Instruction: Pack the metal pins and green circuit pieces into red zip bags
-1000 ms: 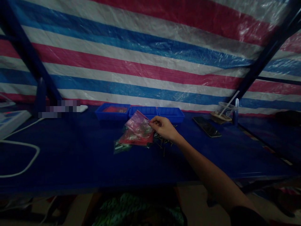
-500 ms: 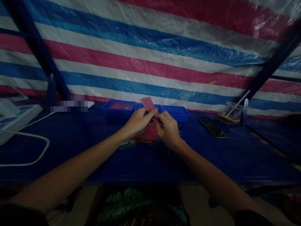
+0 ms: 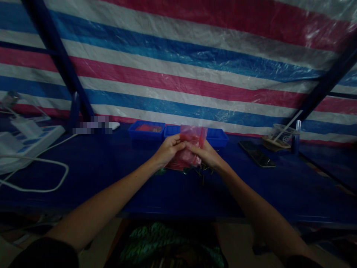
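Note:
A pink see-through plastic zip bag (image 3: 195, 134) is between my two hands, its darker red strip on the right side. My left hand (image 3: 169, 149) grips its left edge between thumb and fingers. On the other side my right hand (image 3: 208, 152) pinches it, thumb in front and fingers behind. Under the hands lies a pile of red plastic bags (image 3: 178, 163), partly covered. Several thin brass-coloured pieces, like screws (image 3: 203, 178), are scattered just right of the pile. Whether the held bag contains anything I cannot make out.
Blue trays (image 3: 146, 130) line the back of the blue table (image 3: 134, 193); the left one holds red pieces. A phone (image 3: 256, 153) and a plastic cup with a straw (image 3: 281, 134) stand right. A white power strip (image 3: 36, 143) with a cable lies left. Striped sheeting hangs behind.
The pink bag has been turned and spread from a narrow upright shape to a broad face between both hands. My right hand has shifted to its right edge. The view has swung slightly left.

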